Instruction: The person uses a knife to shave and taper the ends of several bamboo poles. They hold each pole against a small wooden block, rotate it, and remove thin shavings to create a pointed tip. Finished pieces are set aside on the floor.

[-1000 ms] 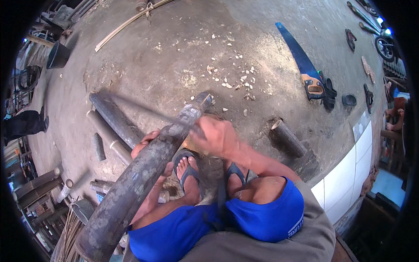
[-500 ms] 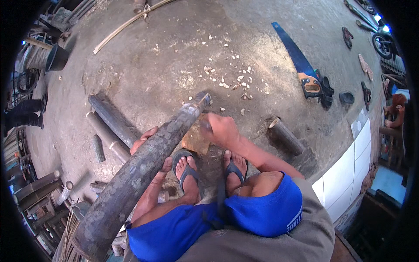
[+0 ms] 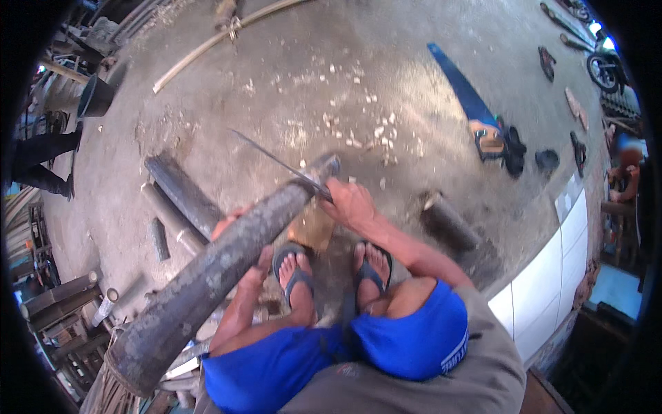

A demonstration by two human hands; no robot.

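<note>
A thick, dark, mottled bamboo pole point(image 3: 207, 283) slants across my left side, its narrow end pointing away from me. My left hand point(image 3: 256, 271) is closed around its middle from beneath, with fingers showing on the far side and the thumb on the near side. My right hand point(image 3: 352, 203) grips a long-bladed knife point(image 3: 276, 159) close to the pole's far end. The thin blade lies across the top of the pole there, pointing up and left; its handle is hidden in my fist. Below that end stands a wooden block point(image 3: 312, 231), in front of my sandalled feet.
A handsaw point(image 3: 465, 93) lies at the upper right beside dark sandals point(image 3: 514, 150). Pale chips point(image 3: 386, 127) litter the floor ahead. Bamboo lengths point(image 3: 181, 193) lie at left, and a short piece point(image 3: 452, 221) at right. A person's dark-clothed legs point(image 3: 45, 162) show far left.
My right hand has shifted slightly right, and the knife blade, blurred before, now shows across the pole. The pole's near end has moved a little left.
</note>
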